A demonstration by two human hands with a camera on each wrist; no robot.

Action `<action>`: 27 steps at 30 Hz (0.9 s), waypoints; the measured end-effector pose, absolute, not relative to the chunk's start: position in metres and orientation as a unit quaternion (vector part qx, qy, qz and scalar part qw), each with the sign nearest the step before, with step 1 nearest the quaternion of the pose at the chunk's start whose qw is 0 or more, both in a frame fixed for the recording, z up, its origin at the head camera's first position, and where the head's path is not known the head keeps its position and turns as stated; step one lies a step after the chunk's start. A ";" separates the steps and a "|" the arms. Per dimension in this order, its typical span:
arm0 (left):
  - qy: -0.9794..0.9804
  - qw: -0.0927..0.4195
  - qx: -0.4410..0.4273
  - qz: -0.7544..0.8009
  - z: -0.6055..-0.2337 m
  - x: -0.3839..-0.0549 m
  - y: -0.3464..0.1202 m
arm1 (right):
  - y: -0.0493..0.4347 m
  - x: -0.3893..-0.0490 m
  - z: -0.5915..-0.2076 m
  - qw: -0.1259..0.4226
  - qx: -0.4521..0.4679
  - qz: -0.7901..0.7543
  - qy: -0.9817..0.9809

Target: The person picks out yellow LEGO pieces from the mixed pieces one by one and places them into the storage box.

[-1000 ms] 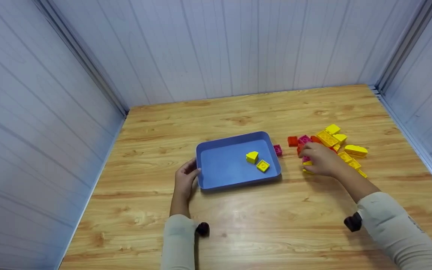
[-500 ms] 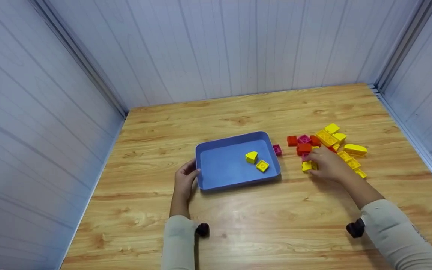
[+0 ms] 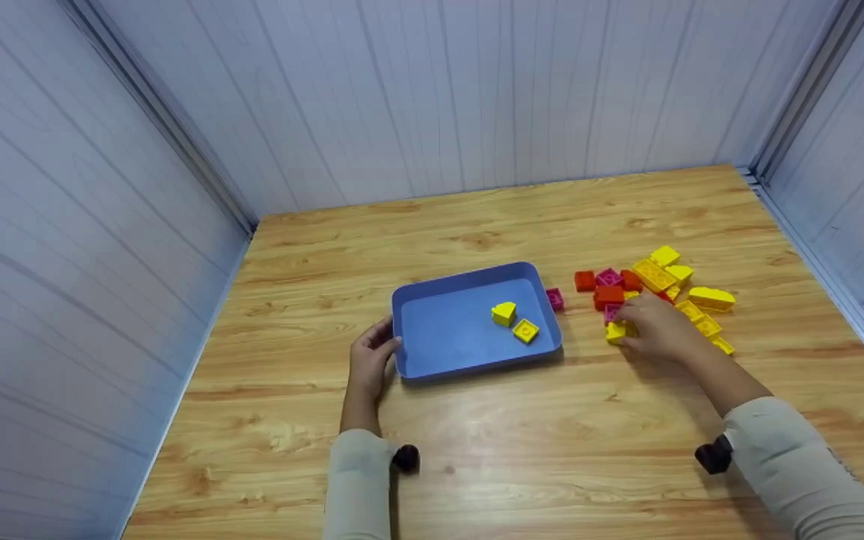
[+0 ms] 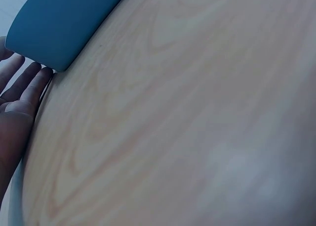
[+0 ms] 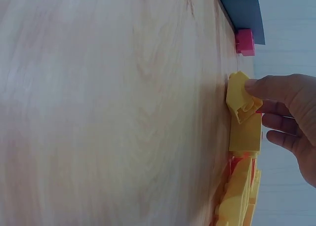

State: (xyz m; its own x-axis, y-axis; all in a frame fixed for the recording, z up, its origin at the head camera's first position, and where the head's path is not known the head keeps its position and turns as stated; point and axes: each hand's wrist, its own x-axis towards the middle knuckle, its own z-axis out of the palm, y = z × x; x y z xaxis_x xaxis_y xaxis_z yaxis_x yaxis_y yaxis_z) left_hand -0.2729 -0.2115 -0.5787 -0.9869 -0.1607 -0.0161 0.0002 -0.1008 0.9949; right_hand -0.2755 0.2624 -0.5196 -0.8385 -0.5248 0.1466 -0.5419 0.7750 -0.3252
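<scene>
A blue tray [image 3: 432,330] lies on the table, with a yellow angled block [image 3: 504,314] and a small yellow brick [image 3: 526,331] inside it. My left hand [image 3: 369,364] holds the tray's left side, thumb at the rim; in the left wrist view the fingers [image 4: 34,87] reach the foot of its wall. At the near edge of the brick pile, my right hand [image 3: 661,330] pinches a yellow toy brick [image 5: 239,97]. The thumb presses on that brick in the right wrist view, while its other fingertips are partly hidden behind it.
Red bricks [image 3: 609,297], pink bricks [image 3: 610,277] and yellow bricks [image 3: 654,276] lie loosely together right of the tray. One pink brick [image 3: 555,299] sits against the tray's right wall. A long yellow piece [image 3: 712,300] lies at the pile's right. Pale panels [image 3: 432,97] enclose the table.
My right hand has drawn back slightly to the right, uncovering red and pink bricks, and its fingers have settled on the yellow brick. The left hand and tray stay put.
</scene>
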 end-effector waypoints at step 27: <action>-0.642 0.041 0.041 -0.765 -0.576 -0.271 -0.212 | 0.218 -0.274 -0.473 0.070 0.318 0.250 -0.912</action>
State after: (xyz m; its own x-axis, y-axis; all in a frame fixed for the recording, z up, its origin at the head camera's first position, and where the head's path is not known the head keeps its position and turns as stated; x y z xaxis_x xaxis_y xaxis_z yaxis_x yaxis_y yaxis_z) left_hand -0.2708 -0.2124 -0.5759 -0.9934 -0.1145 -0.0103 0.0097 -0.1723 0.9850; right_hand -0.2739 0.2180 -0.4735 -0.7876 -0.5449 0.2877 -0.6154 0.6721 -0.4118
